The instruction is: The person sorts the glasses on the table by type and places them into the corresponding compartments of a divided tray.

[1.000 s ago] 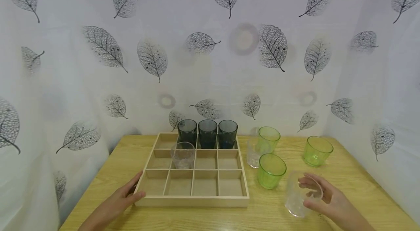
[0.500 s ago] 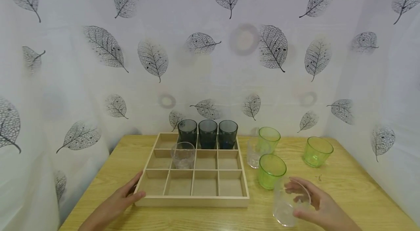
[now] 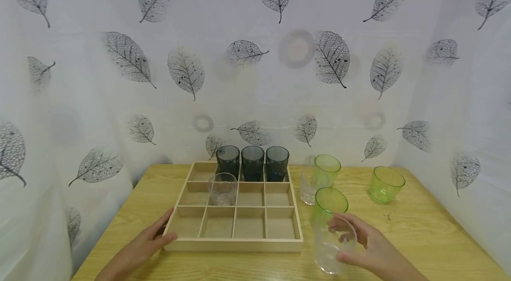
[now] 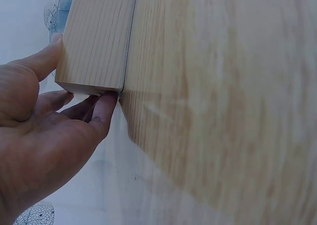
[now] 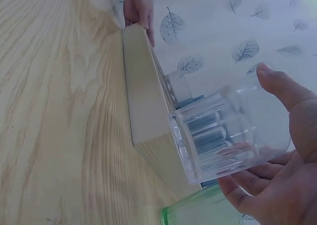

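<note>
My right hand [image 3: 373, 247] grips a clear drinking glass [image 3: 328, 256] around its upper part, thumb on one side and fingers on the other. The glass is upright above the table, just right of the divided wooden box [image 3: 235, 245], and overlaps a green glass [image 3: 331, 201] in the head view. My left hand [image 3: 145, 241] holds the box's front left corner, thumb at the rim and fingertips against the side wall. Three dark glasses [image 3: 252, 163] stand in the back row of compartments. A clear glass [image 3: 222, 190] sits in the middle row, second from left.
To the right of the box, another clear glass [image 3: 309, 188] stands beside a green glass [image 3: 329, 165]. Farther right is one more green glass [image 3: 386, 185]. A leaf-printed curtain [image 3: 255, 81] hangs behind and beside the wooden table [image 3: 415, 228].
My right hand has carried the clear glass leftward toward the box, and it now covers part of the nearest green glass. The left hand and the box have stayed put.
</note>
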Available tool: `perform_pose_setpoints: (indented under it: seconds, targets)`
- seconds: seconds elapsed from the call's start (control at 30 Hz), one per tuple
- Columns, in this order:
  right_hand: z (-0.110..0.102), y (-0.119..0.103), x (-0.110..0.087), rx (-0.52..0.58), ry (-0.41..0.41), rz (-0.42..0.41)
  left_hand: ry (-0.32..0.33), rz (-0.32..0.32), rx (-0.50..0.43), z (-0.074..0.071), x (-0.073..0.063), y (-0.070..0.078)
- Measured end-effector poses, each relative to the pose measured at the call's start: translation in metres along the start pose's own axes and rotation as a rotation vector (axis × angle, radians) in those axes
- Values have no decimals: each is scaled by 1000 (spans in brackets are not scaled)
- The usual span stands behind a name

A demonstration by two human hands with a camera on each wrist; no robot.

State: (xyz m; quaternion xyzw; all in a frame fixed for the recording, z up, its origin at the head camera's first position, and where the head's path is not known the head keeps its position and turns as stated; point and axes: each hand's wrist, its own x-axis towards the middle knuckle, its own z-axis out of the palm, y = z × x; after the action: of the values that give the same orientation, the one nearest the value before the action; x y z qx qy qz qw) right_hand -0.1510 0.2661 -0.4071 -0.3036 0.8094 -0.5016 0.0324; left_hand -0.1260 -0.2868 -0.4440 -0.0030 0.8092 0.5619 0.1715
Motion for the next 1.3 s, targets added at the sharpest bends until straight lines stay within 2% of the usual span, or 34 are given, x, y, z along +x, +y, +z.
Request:
perform_pose_setpoints:
  seconds: [0.13, 0.53, 0.77, 1.07, 1.3]
  targets:
    - [7, -10, 12, 18, 14, 6, 8, 6, 12, 1, 0, 0]
    - [30, -34, 52, 106, 56, 149, -4, -8, -6, 0, 1, 0]
    - [45, -37, 80, 54, 81, 175, -9, -19, -2, 0, 1, 1]
    - [62, -38, 118, 97, 75, 206, -8, -23, -7, 0, 1, 2]
    - [77, -33, 146, 124, 85, 193, -12, -23, -7, 0, 1, 2]
